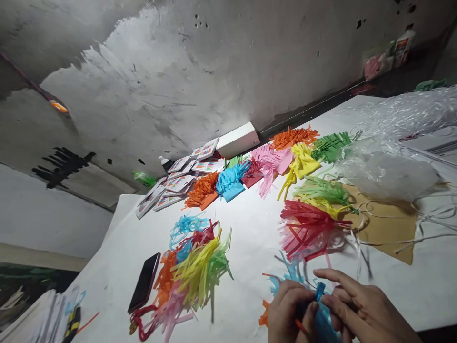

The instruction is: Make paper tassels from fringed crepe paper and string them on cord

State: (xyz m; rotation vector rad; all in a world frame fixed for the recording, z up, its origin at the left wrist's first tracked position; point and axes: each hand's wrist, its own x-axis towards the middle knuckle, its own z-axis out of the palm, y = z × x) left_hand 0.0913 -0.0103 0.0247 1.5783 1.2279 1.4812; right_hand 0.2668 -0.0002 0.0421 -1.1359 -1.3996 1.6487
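At the lower right, my left hand (290, 309) is closed on a blue tissue-paper tassel (324, 321), pinching it near its narrow twisted top. My right hand (364, 305) meets it there, thumb and fingertips pressed on the same twist while the index finger stretches out above. Part of the tassel's fringe hangs below the fingers, and my hands hide some of it. An orange strip pokes out by my left hand, and more blue fringe (291, 271) lies just behind it. Beyond my hands rests a red tassel (309, 221) on pink, yellow and green fringed paper.
A multicoloured tassel bunch (198, 267) lies left of centre, beside a phone (144, 281). Fringed paper in several colours lines the back, near small printed packs (178, 183) and a white box (238, 139). Brown card (389, 228), white cord and clear plastic (389, 169) fill the right.
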